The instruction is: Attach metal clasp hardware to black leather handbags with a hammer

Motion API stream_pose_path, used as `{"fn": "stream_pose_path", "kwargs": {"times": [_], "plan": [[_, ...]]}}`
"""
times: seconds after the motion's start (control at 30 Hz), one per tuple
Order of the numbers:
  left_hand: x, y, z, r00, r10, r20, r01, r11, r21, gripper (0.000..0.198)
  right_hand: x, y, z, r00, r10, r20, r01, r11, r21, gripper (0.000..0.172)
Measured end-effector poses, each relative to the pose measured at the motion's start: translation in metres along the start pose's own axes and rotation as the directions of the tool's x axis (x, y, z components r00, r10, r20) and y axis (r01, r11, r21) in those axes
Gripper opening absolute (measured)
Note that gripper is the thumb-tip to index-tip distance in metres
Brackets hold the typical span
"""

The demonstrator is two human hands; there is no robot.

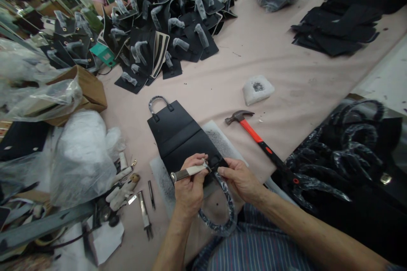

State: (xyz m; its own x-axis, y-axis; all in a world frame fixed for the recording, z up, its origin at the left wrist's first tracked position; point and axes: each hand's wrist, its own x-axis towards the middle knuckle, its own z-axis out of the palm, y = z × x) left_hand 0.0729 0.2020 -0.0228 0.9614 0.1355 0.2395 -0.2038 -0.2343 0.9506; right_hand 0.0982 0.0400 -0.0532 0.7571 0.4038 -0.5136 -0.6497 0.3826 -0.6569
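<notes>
Both hands (190,186) curl inward over black leather (173,135).

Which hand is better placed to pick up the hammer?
Right, probably: the right hand is nearer the hammer and only steadies the bag strap, while the left hand grips a taped tool.

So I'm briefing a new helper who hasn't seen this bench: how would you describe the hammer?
On the pale pink work table, find the black leather bag panel in front of the person. Just right of it lies a hammer with a dark steel head and a bright orange-red handle with a black grip, the only brightly coloured tool there.
</notes>
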Motion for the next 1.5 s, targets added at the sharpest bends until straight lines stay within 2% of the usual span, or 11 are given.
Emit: {"fn": "stream_pose_path", "kwargs": {"times": [0.4,0.67,0.97,1.17,1.37,1.5], "plan": [[0.001,-0.002,0.001,1.000,-0.007,0.004,0.007,1.000,0.001,0.012,0.001,0.000,0.001,1.000,-0.005,-0.001,0.005,1.000,-0.003,0.027],[0.001,-0.002,0.000,0.999,0.044,0.018,-0.044,0.998,0.037,0.014,-0.002,-0.006,0.005,1.000,0.001,-0.007,-0.001,1.000,0.015,0.027],[-0.014,-0.002,0.006,0.995,0.068,-0.079,-0.057,0.989,0.137,0.020,-0.006,-0.006,0.004,1.000,0.016,0.011,-0.017,0.998,0.058,0.030],[-0.023,-0.005,0.007,0.991,0.061,-0.117,-0.044,0.989,0.139,0.021,-0.006,-0.006,0.003,0.999,0.046,0.017,-0.046,0.999,0.014,0.031],[-0.027,-0.009,0.007,0.989,0.037,-0.143,-0.022,0.994,0.109,0.020,-0.007,-0.012,0.002,0.997,0.064,-0.032,-0.067,0.992,-0.111,0.022],[-0.028,-0.012,0.006,0.990,0.035,-0.136,-0.025,0.997,0.075,0.021,-0.004,-0.017,0.006,0.996,0.088,-0.022,-0.090,0.986,-0.141,0.028]]}}
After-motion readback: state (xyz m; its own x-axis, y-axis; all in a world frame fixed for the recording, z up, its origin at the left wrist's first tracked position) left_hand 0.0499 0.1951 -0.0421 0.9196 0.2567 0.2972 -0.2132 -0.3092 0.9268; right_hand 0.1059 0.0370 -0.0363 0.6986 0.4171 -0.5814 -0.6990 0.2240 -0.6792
